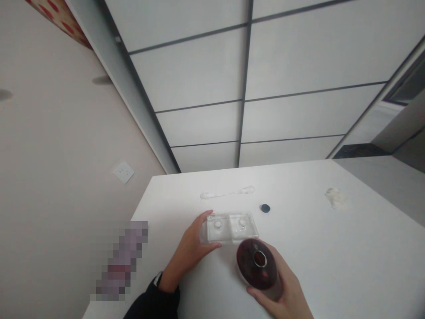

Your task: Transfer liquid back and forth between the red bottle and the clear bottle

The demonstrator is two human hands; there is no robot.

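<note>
Currently: left hand (191,244) gripping transparent two-welled rectangular tray (229,229), lower centre; right hand (291,285) clasping glossy dark-red oval object (253,275), which overlaps tray's corner. Above-right, small dark round disc (265,208); far right, crumpled whitish scrap (336,198).

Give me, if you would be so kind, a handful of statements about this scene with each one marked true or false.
1. The left hand holds the clear two-part container at its left end. True.
2. The right hand is empty. False: the right hand holds a dark red oval-topped object.
3. A small dark disc lies on the white table, farther from the person than the container. True.
4. The wall socket is at the right edge of the picture. False: the wall socket is on the wall at the left.
5. Dark strips divide the white panels beyond the table. True.
</note>
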